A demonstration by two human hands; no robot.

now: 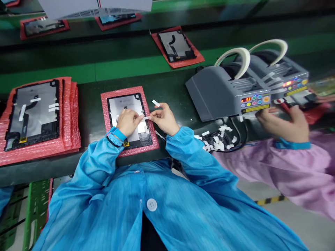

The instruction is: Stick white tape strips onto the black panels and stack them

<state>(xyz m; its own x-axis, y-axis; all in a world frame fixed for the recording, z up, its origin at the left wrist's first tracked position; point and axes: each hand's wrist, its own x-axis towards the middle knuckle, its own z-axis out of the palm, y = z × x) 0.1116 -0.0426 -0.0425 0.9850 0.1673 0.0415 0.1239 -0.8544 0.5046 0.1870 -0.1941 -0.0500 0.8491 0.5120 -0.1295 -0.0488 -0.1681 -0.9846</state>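
An open tablet back panel lies on a red bubble-wrap sheet right in front of me. My left hand rests on the panel with its fingers closed, pinching one end of a short white tape strip. My right hand pinches the other end of that strip just past the panel's right edge. A second white tape piece sticks up from a fingertip of my right hand.
A stack of red bubble sheets with another taped panel sits at left. Two grey tape dispensers stand at right, with white tape scraps below them. A co-worker's hand in a pink sleeve works at far right. More panels lie on the conveyor beyond.
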